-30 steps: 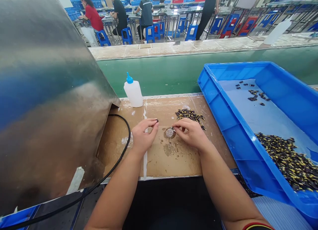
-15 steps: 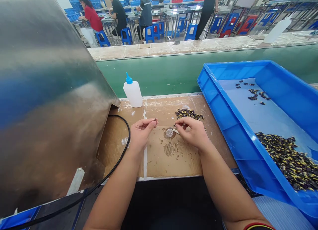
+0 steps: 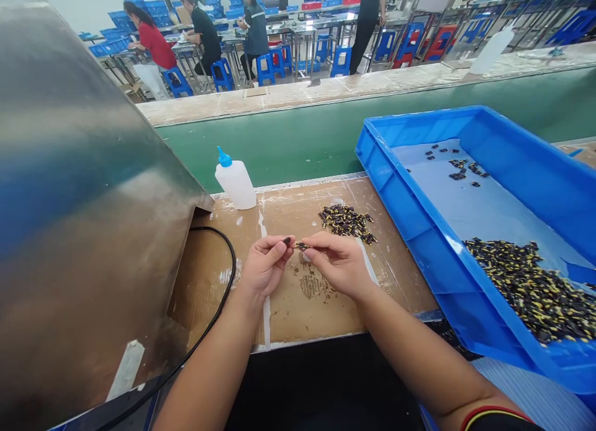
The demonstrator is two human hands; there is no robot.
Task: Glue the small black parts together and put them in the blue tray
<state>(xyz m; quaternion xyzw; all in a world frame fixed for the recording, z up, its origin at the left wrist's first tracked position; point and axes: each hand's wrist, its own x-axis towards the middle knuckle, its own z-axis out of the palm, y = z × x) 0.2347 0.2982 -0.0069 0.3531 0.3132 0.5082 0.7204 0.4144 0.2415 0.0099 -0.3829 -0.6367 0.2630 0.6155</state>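
A: What's in the hands?
B: The left hand [image 3: 264,264] pinches a small dark part [image 3: 287,240] between thumb and forefinger. The right hand [image 3: 338,263] pinches a small black-and-yellow part [image 3: 302,246] the same way. Neither hand is spread. The two pinches sit just apart, over the cardboard sheet [image 3: 298,313] on the bench [image 3: 307,343].

A: Where's the stock?
B: A loose pile of black-and-yellow parts [image 3: 345,223] lies on the cardboard, just beyond the right hand. A much bigger heap [image 3: 526,288] sits in the blue plastic crate [image 3: 367,148] to the right, with a few scattered parts [image 3: 459,170] higher up its floor.

A: Advice on handling?
B: Parts are tiny. I'd keep the pads square on each one, use small finger moves rather than arm moves, and stay low over the cardboard so a dropped part stays in sight.

A: Anything in the way?
B: The black cable [image 3: 228,257] curves just left of the left hand. The squeeze bottle with the blue nozzle [image 3: 235,182] stands further up the bench, near neither pinch.

A: Part detail?
B: Too small to tell.
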